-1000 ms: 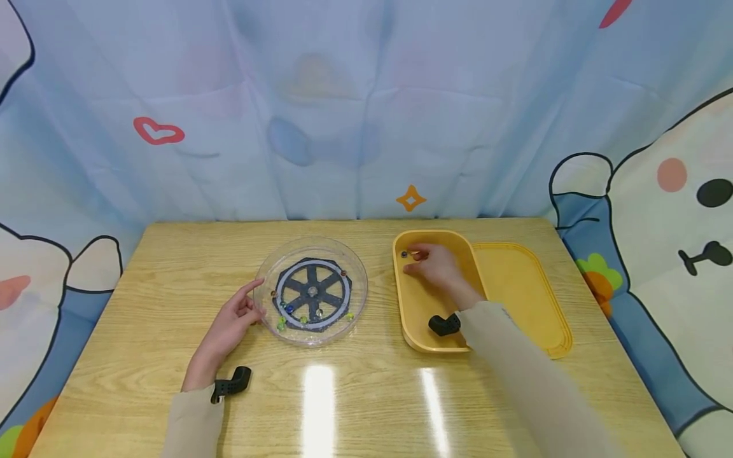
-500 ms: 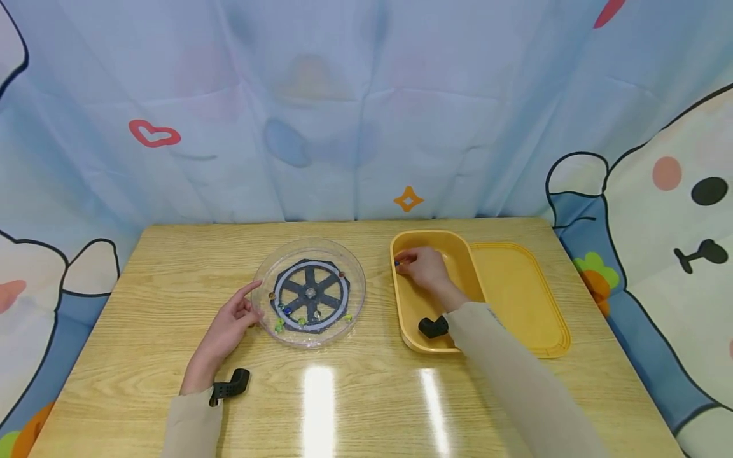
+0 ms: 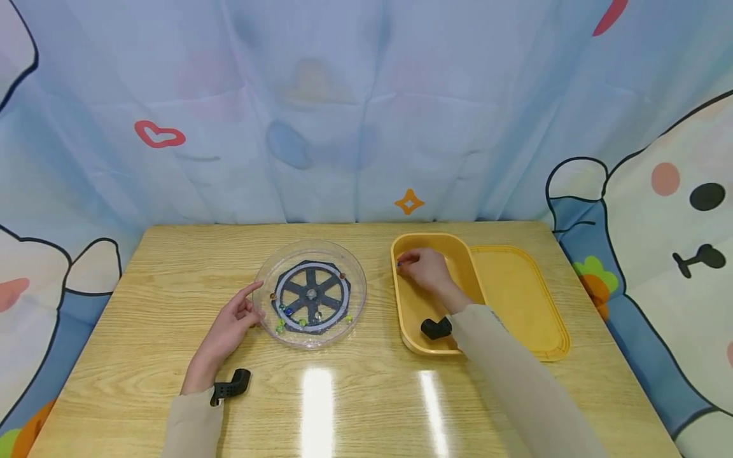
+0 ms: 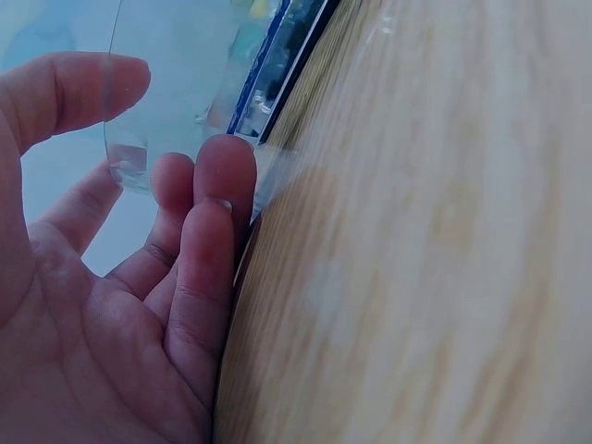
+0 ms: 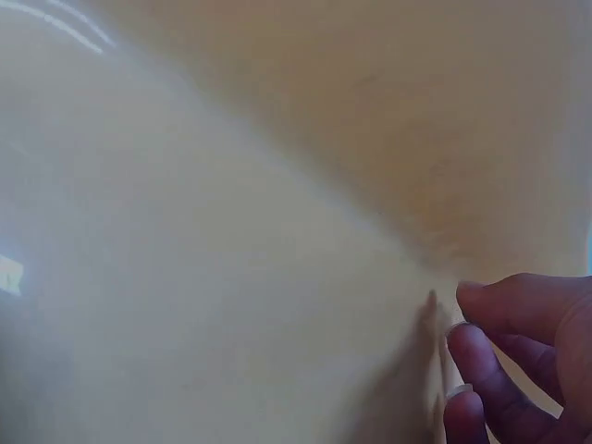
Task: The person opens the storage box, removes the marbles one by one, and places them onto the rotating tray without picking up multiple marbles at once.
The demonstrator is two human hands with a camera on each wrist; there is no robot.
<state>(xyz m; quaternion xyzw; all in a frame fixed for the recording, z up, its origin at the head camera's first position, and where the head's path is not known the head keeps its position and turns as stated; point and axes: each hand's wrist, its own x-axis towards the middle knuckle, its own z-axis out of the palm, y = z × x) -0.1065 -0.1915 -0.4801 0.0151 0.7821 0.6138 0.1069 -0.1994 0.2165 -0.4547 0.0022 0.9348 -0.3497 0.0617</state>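
Observation:
A round clear dish (image 3: 359, 305) stands left of centre, with a dark spoked wheel shape inside its white ring. Several glass marbles lie in it, including a green one (image 3: 280, 327) and a blue one. At its left rim my left hand (image 3: 231, 321) holds on; the left wrist view shows the thumb and fingers (image 4: 227, 176) about the clear wall. Reaching into the yellow bin (image 3: 408, 312), my right hand (image 3: 426, 270) pinches a small blue marble (image 3: 399, 263) beside the bin's left wall. That marble does not show in the right wrist view, where the fingertips nearly meet.
A yellow lid (image 3: 518, 292) lies flat on the wooden table (image 3: 366, 394), against the bin's right side. Behind the table hangs a blue printed curtain (image 3: 321, 127). A black wrist camera (image 3: 231, 384) sits on my left wrist.
My right hand has moved slightly left inside the bin, and its spread fingers have closed in on the blue marble. My left hand stays at the dish's rim.

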